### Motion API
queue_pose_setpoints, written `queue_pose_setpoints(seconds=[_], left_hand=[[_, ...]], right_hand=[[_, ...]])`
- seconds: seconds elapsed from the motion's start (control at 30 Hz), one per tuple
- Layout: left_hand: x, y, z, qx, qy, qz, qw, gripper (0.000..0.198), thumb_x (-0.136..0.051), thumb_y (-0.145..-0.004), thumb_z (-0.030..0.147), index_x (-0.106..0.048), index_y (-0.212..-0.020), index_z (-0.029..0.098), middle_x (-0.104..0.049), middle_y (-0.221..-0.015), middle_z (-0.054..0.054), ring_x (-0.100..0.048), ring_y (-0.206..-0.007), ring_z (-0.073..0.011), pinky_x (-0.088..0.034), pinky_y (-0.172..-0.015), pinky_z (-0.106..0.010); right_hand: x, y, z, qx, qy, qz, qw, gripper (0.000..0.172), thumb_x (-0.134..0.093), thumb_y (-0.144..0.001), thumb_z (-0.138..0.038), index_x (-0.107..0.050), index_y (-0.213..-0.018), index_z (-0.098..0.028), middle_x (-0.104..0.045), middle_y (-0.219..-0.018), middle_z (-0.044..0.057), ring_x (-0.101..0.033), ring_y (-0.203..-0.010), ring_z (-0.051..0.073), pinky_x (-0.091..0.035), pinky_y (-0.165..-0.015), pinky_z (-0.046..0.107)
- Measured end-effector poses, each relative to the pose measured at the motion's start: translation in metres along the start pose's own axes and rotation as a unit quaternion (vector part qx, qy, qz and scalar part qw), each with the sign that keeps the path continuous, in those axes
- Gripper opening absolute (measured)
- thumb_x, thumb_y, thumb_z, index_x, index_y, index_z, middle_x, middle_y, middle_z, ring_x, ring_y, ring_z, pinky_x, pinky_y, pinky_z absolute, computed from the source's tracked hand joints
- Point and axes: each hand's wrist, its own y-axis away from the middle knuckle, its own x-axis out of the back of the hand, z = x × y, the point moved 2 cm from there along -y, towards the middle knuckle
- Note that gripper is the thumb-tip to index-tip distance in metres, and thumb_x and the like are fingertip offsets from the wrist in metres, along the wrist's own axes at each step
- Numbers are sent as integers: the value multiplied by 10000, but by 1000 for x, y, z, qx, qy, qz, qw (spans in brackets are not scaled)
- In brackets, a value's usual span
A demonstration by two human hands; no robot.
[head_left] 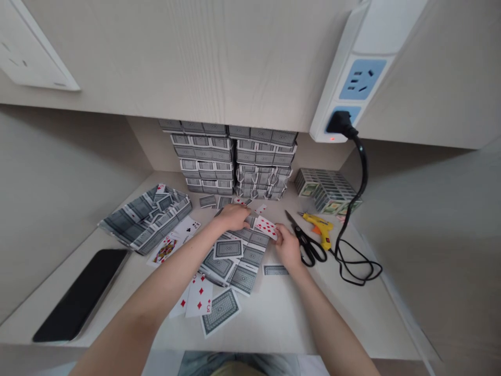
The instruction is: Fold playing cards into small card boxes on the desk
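Note:
My right hand (287, 246) pinches a face-up diamond playing card (266, 226) by its right edge, just above the desk. My left hand (231, 216) lies palm down on a sheet of joined face-down cards (235, 258), fingers curled over its far end. Loose cards (201, 298) lie near my left forearm, some face up with red diamonds, some face down. Two tall piles of card blocks (235, 159) stand against the back wall.
Black scissors (307, 243) and a yellow glue gun (321, 227) with its black cable (354, 261) lie right of my right hand. A dark phone (80, 295) lies at the left. Folded card sheets (146, 216) rest left; a power strip (356, 73) hangs above.

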Motion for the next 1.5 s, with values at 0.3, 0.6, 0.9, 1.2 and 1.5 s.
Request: queue_pose_setpoints(seconds=[0.3, 0.6, 0.9, 1.2, 1.5], left_hand=[[-4, -1, -1, 4, -1, 6, 1000, 353, -578, -685, 467, -562, -920, 204, -619, -1004, -75, -564, -943, -238, -431, -739, -301], [-2, -1, 1, 1, -3, 7, 1000, 333, -574, -700, 460, -565, -905, 198, -626, -997, -76, -568, -948, -229, -431, -738, -290], [-3, -2, 0, -11, -5, 13, 1000, 325, -572, -706, 453, -557, -902, 194, -629, -991, -73, -580, -925, -238, -445, -713, -305], [-1, -1, 2, -8, 7, 7, 1000, 246, -524, -754, 370, -550, -925, 195, -624, -1006, -78, -577, -943, -233, -448, -740, -310], [2, 2, 2, -7, 19, 5, 1000, 198, -496, -767, 317, -553, -919, 203, -619, -1016, -59, -568, -961, -203, -439, -773, -280]], right_hand=[[6, -6, -6, 36, 72, -85, 993, 298, -420, -713, -77, -607, -902, -212, -661, -816, 32, -605, -763, 165, -414, -652, 214], [8, -29, -9, 74, 10, -132, 988, 244, -434, -729, -104, -640, -814, -202, -666, -816, 28, -599, -771, 162, -408, -670, 216], [5, -47, -12, 88, 8, -166, 982, 271, -471, -696, -74, -659, -844, -203, -676, -836, 34, -595, -791, 163, -409, -697, 218], [-8, -39, -33, 79, 12, -143, 986, 201, -417, -747, -93, -597, -733, -182, -645, -689, 39, -574, -652, 151, -375, -592, 208], [-8, -22, -49, 2, -113, -263, 958, 98, -470, -749, -117, -524, -813, -169, -632, -627, 20, -601, -554, 130, -437, -522, 194]])
